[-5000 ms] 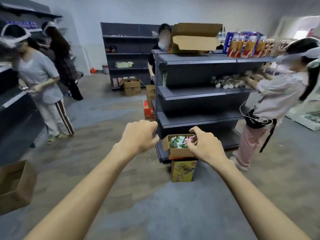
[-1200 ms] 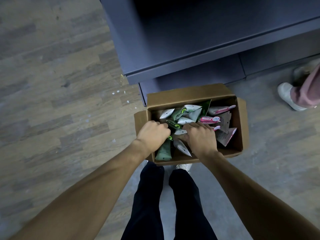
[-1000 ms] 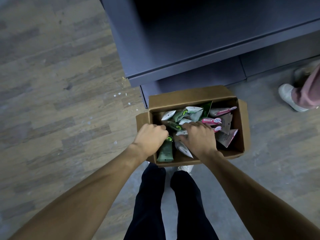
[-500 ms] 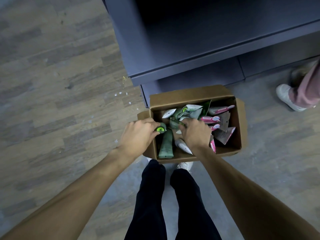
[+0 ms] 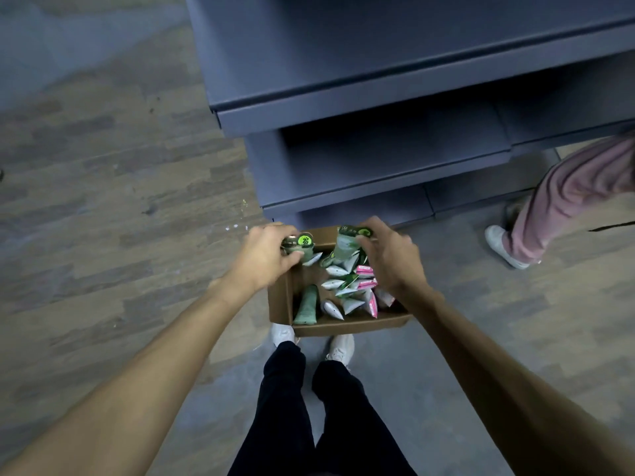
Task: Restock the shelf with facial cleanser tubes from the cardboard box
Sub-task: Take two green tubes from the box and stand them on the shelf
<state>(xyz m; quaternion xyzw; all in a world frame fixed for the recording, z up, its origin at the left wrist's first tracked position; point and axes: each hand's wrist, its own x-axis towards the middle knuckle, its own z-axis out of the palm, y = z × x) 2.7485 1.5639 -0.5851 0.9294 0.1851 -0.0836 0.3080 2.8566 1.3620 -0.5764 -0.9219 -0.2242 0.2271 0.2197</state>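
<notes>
1. The left hand is curled round a green tube, cap end toward the camera, lifted just above the box's far-left corner. It probably holds one tube, though more may be hidden behind the fingers.
2. The cardboard box sits on the floor at the person's feet, open-topped so both hands can reach in. Loose green, white and pink tubes lie jumbled inside, one pale green tube flat along the left wall.
3. The right hand pinches a second green tube by its upper end, raised clear of the pile.
4. The dark shelf stands directly behind the box, so the lift to it is short.
</notes>
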